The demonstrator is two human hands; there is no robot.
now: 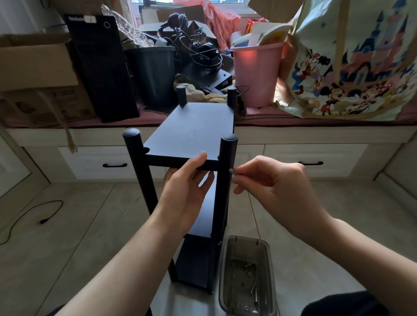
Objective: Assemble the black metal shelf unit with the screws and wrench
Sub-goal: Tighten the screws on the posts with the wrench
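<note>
Place: a lived-in room of a home, used for storage.
Upper frame: window bench (316, 123) piled with cardboard box (33, 65), pink bucket (257, 74), cartoon tote bag (356, 67).
Middle: white drawers (94, 162).
Bottom: tiled floor (67, 236).

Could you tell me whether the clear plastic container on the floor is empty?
Not empty: the lidless clear plastic container holds a few loose silver screws scattered across its bottom.

Daylight from window (187, 1) behind clutter, foreground dim; pink bucket (256, 74) glows; wide-angle bending at edges; focus sharp
</note>
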